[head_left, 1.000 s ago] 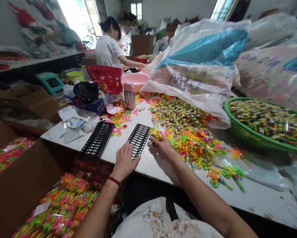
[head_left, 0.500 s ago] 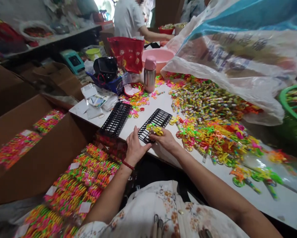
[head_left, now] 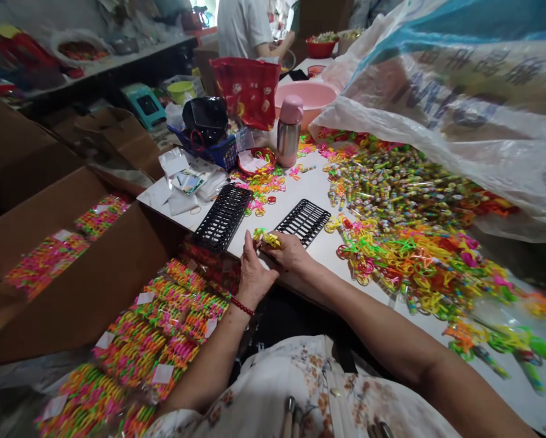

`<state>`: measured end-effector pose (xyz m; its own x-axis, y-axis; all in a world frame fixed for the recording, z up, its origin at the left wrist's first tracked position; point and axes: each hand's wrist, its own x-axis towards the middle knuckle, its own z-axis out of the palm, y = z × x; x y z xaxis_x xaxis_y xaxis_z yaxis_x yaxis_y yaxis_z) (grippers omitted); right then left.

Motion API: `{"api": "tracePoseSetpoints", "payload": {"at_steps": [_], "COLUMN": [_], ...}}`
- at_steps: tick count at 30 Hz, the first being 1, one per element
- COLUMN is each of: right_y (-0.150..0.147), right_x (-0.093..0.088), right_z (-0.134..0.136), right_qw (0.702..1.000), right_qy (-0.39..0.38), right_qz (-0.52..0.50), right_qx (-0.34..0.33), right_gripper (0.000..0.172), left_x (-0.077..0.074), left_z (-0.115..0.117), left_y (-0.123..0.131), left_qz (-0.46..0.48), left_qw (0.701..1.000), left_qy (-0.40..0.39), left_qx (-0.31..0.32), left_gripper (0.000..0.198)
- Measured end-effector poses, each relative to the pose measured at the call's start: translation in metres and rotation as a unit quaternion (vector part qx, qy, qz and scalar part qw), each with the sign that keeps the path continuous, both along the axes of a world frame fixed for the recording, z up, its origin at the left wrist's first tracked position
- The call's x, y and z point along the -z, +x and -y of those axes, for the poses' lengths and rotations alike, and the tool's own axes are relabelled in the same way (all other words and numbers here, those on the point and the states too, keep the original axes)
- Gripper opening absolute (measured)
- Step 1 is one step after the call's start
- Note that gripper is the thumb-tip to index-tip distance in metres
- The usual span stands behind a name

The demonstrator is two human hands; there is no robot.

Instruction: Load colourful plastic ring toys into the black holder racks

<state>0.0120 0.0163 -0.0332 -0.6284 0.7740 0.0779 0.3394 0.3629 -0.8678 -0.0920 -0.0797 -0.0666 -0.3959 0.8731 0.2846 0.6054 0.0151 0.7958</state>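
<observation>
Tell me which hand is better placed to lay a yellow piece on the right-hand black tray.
Probably the right hand: it holds the yellow pieces and is right by that black tray. The left hand is farther from it.

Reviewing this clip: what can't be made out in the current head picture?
All in the head view:
Yellow-and-green plastic pieces: number hidden by the right hand; contact with the left hand too small to settle.
Black slatted plastic tray beside the right hand: near end hidden behind that hand.
White-shirted co-worker: head cut off by the top edge.
</observation>
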Motion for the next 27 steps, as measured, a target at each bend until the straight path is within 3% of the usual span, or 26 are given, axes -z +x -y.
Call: {"api": "tracePoseSetpoints", "payload": {"at_steps": [7,18,21,23,25,27], "right_y": [0.0,-0.005,-0.004,0.006,0.027,0.058], "right_x": [-0.001,0.012,0.007,-0.001,-0.013,-0.028], "right_z": [0.001,0.016,0.015,0.011,0.004,-0.007], "right_qw": [0.996,0.994,0.996,0.995,0.991,0.979], "right_qy": [0.053,0.107,0.088,0.087,0.114,0.168], "right_qz": [0.064,-0.016,0.012,0.029,0.055,0.115], "right_qx": [-0.017,0.011,-0.013,-0.034,-0.029,0.014], "right_gripper": [0.006,0.01,0.008,0.015,0.024,0.021], "left_x": [0.003,0.0,0.004,0.004,-0.002,-0.016], "left_z": [0.0,0.001,0.002,0.003,0.006,0.01], "left_y": [0.001,-0.005,-0.008,-0.008,-0.008,-0.005], "left_qz": [-0.015,-0.091,-0.082,-0.064,-0.061,-0.092], "left_qw": [1.0,0.995,0.996,0.997,0.997,0.993], "left_qy": [-0.002,-0.022,-0.018,-0.012,0.011,0.054], "left_qx": [-0.002,0.021,0.027,0.046,0.054,0.049], "left_gripper": [0.115,0.111,0.118,0.12,0.123,0.123]}}
